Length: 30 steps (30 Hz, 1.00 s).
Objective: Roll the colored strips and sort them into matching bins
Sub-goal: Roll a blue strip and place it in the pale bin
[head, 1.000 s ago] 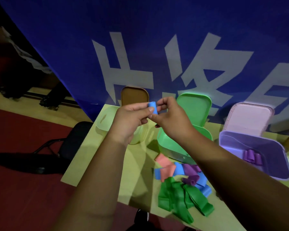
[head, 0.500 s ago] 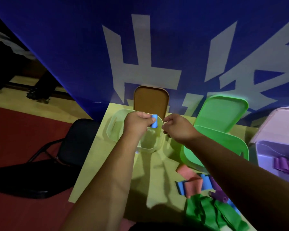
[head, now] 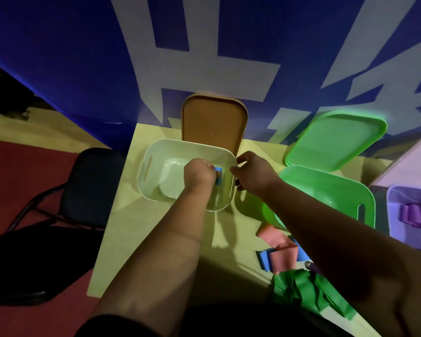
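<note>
My left hand [head: 199,171] holds a rolled blue strip [head: 218,175] inside the pale white bin [head: 153,152] at the table's back left. Just right of that bin's rim, my right hand [head: 252,171] hovers with its fingers curled and nothing in them. A green bin [head: 331,188] stands to the right, and a purple bin [head: 396,198] with purple rolls [head: 413,214] sits at the far right. Loose strips lie near the front: pink [head: 281,249], blue [head: 263,257] and a heap of green [head: 301,291].
A brown lid [head: 213,120] leans on the blue backdrop behind the white bin; a green lid [head: 336,139] and a pale pink lid [head: 413,164] lean behind theirs. A black chair [head: 93,181] stands left of the yellow table [head: 122,229].
My left hand has carried the blue roll down and left into the white bin. My right hand let go of the roll and stays beside the bin's rim.
</note>
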Each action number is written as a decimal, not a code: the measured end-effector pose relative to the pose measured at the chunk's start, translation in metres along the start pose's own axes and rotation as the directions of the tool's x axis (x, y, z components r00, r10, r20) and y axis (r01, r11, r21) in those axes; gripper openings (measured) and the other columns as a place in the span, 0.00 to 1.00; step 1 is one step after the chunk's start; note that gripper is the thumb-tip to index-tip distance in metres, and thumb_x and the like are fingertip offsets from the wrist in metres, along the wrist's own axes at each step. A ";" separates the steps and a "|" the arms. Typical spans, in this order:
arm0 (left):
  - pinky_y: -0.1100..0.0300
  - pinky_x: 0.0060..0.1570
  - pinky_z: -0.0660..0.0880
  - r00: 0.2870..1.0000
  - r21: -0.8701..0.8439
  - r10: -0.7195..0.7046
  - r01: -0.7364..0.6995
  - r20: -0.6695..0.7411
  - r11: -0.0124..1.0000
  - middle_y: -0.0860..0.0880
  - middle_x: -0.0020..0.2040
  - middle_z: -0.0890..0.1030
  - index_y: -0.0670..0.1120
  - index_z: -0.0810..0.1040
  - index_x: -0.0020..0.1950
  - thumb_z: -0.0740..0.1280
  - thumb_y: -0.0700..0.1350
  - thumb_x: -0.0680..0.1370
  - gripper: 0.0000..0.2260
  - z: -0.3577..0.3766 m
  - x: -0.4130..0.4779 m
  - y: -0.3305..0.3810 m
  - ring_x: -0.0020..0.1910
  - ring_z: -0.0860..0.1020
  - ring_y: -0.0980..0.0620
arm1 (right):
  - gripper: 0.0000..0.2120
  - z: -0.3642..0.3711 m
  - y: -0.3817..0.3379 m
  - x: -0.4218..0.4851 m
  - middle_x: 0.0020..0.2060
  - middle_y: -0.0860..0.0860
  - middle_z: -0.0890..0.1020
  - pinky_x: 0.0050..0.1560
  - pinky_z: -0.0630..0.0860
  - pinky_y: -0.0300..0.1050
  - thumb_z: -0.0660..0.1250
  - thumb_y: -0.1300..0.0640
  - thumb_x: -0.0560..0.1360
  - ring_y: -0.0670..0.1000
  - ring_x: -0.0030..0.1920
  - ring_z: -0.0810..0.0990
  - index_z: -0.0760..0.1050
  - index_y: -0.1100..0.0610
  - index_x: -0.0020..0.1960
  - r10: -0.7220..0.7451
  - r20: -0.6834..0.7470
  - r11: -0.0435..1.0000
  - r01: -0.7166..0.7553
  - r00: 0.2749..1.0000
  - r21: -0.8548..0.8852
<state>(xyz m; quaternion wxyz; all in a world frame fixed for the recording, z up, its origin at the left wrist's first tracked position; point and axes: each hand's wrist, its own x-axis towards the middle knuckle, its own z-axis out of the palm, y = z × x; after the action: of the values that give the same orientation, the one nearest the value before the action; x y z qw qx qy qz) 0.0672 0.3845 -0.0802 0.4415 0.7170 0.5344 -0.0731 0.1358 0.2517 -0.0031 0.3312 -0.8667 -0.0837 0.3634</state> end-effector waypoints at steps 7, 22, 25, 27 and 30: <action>0.57 0.54 0.73 1.000 0.087 0.012 -0.010 -0.021 0.996 0.44 0.57 0.87 0.44 0.89 0.59 0.72 0.44 0.82 0.09 0.019 0.015 -0.004 0.57 0.84 0.40 | 0.10 -0.003 0.005 -0.001 0.41 0.56 0.87 0.42 0.88 0.55 0.70 0.55 0.82 0.56 0.38 0.88 0.77 0.54 0.62 -0.006 0.032 0.999 0.005 0.999 0.050; 0.56 0.51 0.74 0.999 0.233 0.041 -0.040 -0.002 0.972 0.45 0.52 0.87 0.45 0.88 0.54 0.79 0.50 0.77 0.11 0.022 0.012 -0.001 0.47 0.81 0.43 | 0.13 -0.010 -0.001 -0.006 0.48 0.57 0.87 0.47 0.88 0.58 0.69 0.53 0.84 0.56 0.43 0.89 0.76 0.55 0.67 0.009 0.080 0.997 -0.015 0.997 0.072; 0.53 0.52 0.76 0.999 0.216 0.041 -0.036 -0.021 0.976 0.44 0.53 0.86 0.42 0.87 0.56 0.75 0.47 0.80 0.09 0.013 0.006 0.005 0.52 0.83 0.40 | 0.12 -0.016 -0.006 -0.011 0.49 0.57 0.86 0.50 0.88 0.59 0.67 0.52 0.85 0.57 0.44 0.89 0.78 0.58 0.64 0.014 0.090 0.997 -0.021 0.996 0.081; 0.53 0.52 0.77 0.998 0.173 0.042 -0.034 -0.044 0.984 0.44 0.52 0.86 0.43 0.87 0.55 0.72 0.45 0.82 0.08 0.006 0.000 0.010 0.52 0.83 0.40 | 0.12 -0.021 -0.010 -0.017 0.49 0.59 0.86 0.51 0.87 0.60 0.65 0.53 0.86 0.57 0.45 0.89 0.79 0.61 0.60 0.001 0.094 0.998 -0.007 0.996 0.070; 0.54 0.48 0.77 0.998 0.131 0.047 -0.040 -0.050 0.991 0.45 0.48 0.86 0.44 0.86 0.51 0.72 0.47 0.81 0.07 -0.009 -0.016 0.019 0.49 0.84 0.41 | 0.11 -0.030 -0.009 -0.029 0.48 0.60 0.87 0.52 0.87 0.59 0.64 0.57 0.86 0.58 0.45 0.89 0.80 0.63 0.57 -0.030 0.092 0.999 0.028 0.995 0.026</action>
<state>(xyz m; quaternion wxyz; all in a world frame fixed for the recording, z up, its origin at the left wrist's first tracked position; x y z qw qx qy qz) 0.0729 0.3795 -0.0551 0.3810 0.7575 0.5242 -0.0789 0.1367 0.2322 0.0348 0.3428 -0.8437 -0.1072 0.3991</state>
